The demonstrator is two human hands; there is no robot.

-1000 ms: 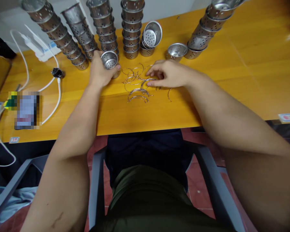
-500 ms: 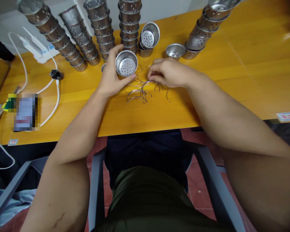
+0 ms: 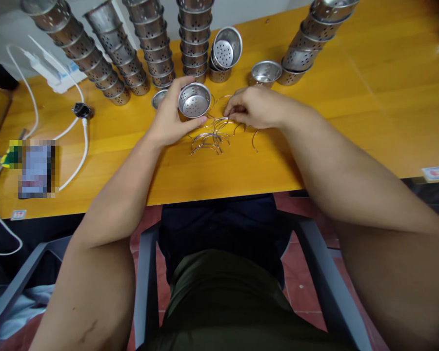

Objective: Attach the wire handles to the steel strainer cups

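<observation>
My left hand (image 3: 171,117) is closed around the side of a perforated metal cup (image 3: 195,101), its open mouth tilted toward me so that the holed bottom shows. To the right, my right hand (image 3: 250,106) has its fingertips pinched at the edge of a loose pile of curved metal wires (image 3: 212,136). One wire appears to meet the fingertips. A single curved wire (image 3: 255,141) lies apart below my right hand. Behind my left hand a small metal cup (image 3: 158,99) is partly hidden.
Tall stacks of perforated cups (image 3: 153,44) line the back, with another leaning stack (image 3: 302,46) at right. A few nested cups (image 3: 227,48) and a single cup (image 3: 265,73) stand between. At left lie a phone (image 3: 37,168), white cables (image 3: 85,156) and a power strip (image 3: 58,75).
The cup in my left hand has tipped, showing more of its inner wall. My right hand stays pinched at the wire pile. The view has shifted slightly.
</observation>
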